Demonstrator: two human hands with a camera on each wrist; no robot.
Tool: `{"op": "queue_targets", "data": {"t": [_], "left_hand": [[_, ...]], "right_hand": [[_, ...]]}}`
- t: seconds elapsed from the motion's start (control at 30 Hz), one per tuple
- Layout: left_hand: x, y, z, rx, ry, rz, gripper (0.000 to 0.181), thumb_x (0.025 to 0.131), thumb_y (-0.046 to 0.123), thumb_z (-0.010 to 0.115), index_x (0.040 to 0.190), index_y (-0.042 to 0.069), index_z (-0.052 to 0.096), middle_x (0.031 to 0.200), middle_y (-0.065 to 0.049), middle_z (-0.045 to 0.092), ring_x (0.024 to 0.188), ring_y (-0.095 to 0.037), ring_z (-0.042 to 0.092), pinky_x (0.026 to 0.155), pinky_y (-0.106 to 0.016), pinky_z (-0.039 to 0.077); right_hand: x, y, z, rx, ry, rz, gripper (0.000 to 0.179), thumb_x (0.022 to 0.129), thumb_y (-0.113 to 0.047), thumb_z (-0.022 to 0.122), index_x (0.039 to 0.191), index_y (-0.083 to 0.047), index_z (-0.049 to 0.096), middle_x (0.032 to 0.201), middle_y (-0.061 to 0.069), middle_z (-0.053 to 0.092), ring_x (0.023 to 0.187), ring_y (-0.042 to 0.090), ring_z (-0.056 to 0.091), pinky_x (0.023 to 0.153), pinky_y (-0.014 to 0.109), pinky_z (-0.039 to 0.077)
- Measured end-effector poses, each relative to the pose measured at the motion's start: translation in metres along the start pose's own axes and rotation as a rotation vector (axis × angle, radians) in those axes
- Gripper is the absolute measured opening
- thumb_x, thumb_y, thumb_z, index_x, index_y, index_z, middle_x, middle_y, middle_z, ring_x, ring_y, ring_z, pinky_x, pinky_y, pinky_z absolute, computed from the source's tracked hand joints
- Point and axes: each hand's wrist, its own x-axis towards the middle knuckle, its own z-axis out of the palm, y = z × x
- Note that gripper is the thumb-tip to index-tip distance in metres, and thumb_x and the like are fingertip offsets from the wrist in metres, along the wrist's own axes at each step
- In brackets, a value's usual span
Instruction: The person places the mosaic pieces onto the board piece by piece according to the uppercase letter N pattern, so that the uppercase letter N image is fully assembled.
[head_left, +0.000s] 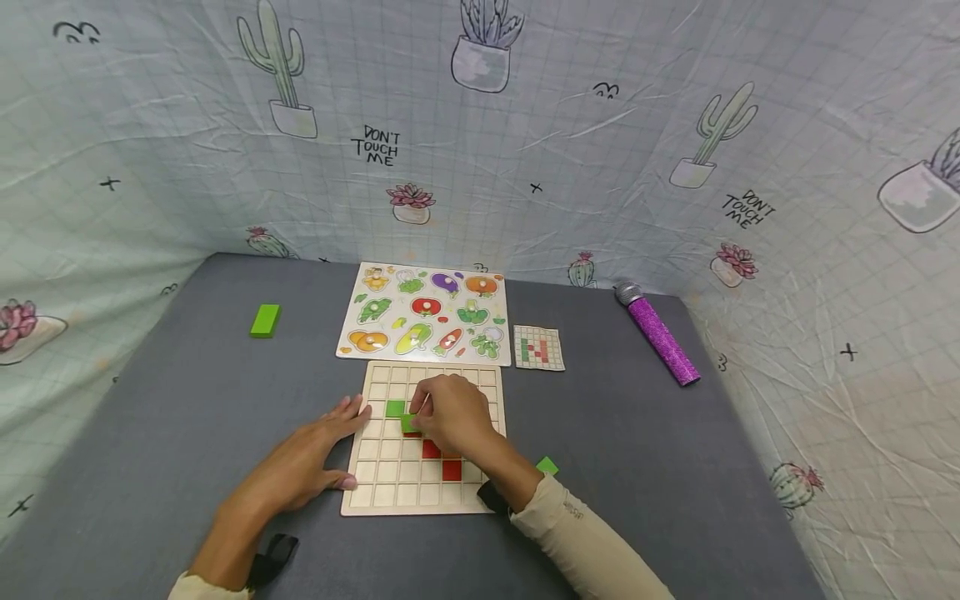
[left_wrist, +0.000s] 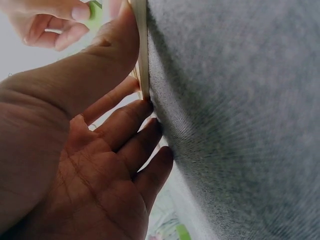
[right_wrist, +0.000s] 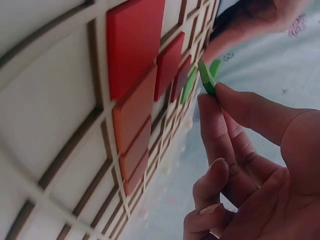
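A: Twelve is the far side, head view. Where's the piece?
B: Green tile (head_left: 408, 424), just over the wooden grid board (head_left: 386, 493), at nine o'clock from the middle of the right hand (head_left: 453, 414).
A: Hand state?
B: Right: thumb and fingertips together, pinching the tile.
A: Key relation?
B: Placed green tile (head_left: 395, 408) sits near the held one at about ten-thirty; a red tile (head_left: 412, 434) peeks out below it at six. Right wrist view has the held tile tipped, clear of the board.
A: Long axis?
B: Looks square, so none I'd call.
A: Nearer hand?
B: Right, obviously. Left hand (head_left: 309, 460) is off at eight o'clock, fingers spread and straightish, touching the board's nine-o'clock edge, holding nothing.
A: Tile's look?
B: Bright green, flat, thin, plain-faced, crisp edges; the side facing the right wrist camera reads darker. Fingertips cover part, material can't tell.
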Motion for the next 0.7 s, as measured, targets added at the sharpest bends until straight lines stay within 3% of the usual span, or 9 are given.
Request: {"op": "queue_targets", "data": {"t": [0.37,0.7], "left_hand": [[0.001,0.001,0.000,-0.005,-0.017,-0.007,0.099,0.074,0.022,0.094,0.159,0.004,0.048,0.171,-0.021,0.035,0.158,-0.047,0.034,0.119,-0.067,0.038],[0.001,0.001,0.000,0.001,-0.008,-0.005,0.098,0.074,0.021,0.094,0.159,0.004,0.048,0.171,-0.021,0.036,0.157,-0.048,0.034,0.118,-0.068,0.038]], "right_hand": [[0.012,-0.011,0.020,-0.060,-0.007,-0.027,0.023,0.084,-0.017,0.089,0.071,-0.023,0.071,0.060,-0.012,0.057,0.063,0.006,0.052,0.051,0.024,0.039],[0.017,-0.016,0.023,-0.103,-0.023,-0.037,0.019,0.085,-0.016,0.089,0.072,-0.021,0.076,0.060,-0.012,0.062,0.062,0.006,0.055,0.051,0.025,0.040]]}}
